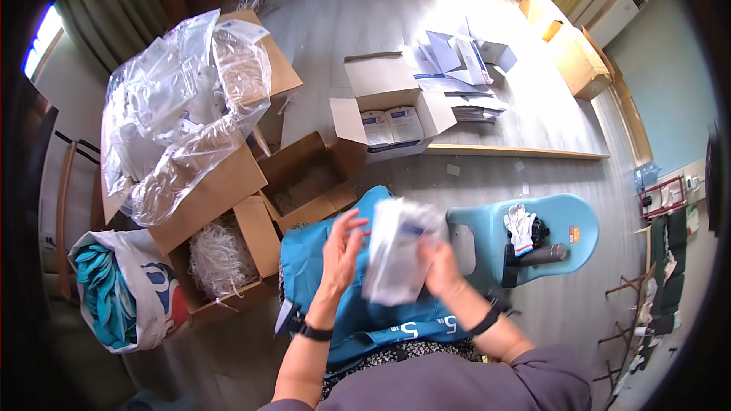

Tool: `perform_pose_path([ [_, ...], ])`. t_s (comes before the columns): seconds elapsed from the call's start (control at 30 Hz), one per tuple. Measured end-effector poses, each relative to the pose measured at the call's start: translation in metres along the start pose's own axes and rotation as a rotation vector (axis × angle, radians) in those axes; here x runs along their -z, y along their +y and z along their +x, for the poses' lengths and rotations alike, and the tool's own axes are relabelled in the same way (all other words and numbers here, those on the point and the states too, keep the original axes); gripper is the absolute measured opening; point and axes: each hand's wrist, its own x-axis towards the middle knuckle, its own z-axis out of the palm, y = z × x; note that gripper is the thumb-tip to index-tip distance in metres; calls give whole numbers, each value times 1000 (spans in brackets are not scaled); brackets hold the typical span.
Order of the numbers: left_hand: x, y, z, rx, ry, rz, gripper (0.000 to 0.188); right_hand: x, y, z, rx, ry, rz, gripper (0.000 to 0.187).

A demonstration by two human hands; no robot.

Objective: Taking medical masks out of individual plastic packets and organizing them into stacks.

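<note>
My right hand [444, 268] grips a white packet [402, 247] in clear, shiny plastic, with a dark blue printed patch. The packet is blurred by motion, so I cannot tell whether it is one or a stack. Just left of it, my left hand [340, 253] is raised with its fingers apart and nothing in them. Beneath both hands, a blue cloth or bag [354, 312] with white print covers my lap. In front of me, an open white carton [396, 151] holds two rows of similar white-and-blue packets.
At left, a large cardboard box [209, 190] overflows with plastic-wrapped packets [164, 106]. Near it are a box of shredded filler [219, 253] and a white bag of teal cloth [164, 281]. A light blue stool [579, 217] at right bears white gloves [520, 228] and a dark cylinder [542, 255]. Flattened cartons [457, 68] lie beyond.
</note>
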Motion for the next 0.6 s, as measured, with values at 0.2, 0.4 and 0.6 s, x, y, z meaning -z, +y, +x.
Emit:
perform_pose_path([
  [0.2,20,-38,-110,56,-50,384,77,-45,37,-90,391,-81,-718,53],
  [0.4,19,-29,-129,196,45,27,75,-16,36,-106,536,-248,-847,62],
  [0.6,27,-35,-147,126,85,-53,71,5,49,-145,695,-292,-919,44],
])
